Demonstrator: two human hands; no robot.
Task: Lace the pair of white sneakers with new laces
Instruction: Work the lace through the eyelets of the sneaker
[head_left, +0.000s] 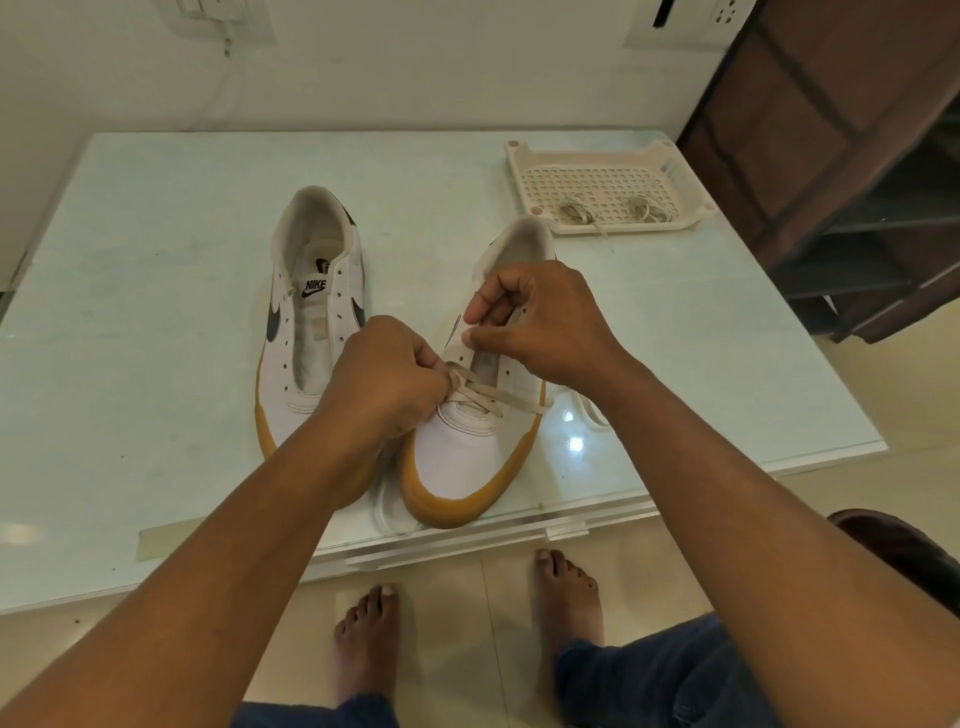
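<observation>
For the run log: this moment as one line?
step: lacing right sneaker, one cross done; left hand: pinches lace; right hand: pinches eyelet edge; left sneaker: beside it; tray: two lace bundles

Pale glass-topped table (156, 312). Directly on top: unlaced sneaker (306, 332) left of centre, part-laced sneaker (467, 457) just beside, toes toward front edge; lace (589, 410) end trailing at right; perforated tray (519, 171) far right; tape strip (171, 540) along front edge.

Unlaced sneaker (311, 322) beside second sneaker (457, 457), lace (493, 402) crossing its lowest eyelets.
</observation>
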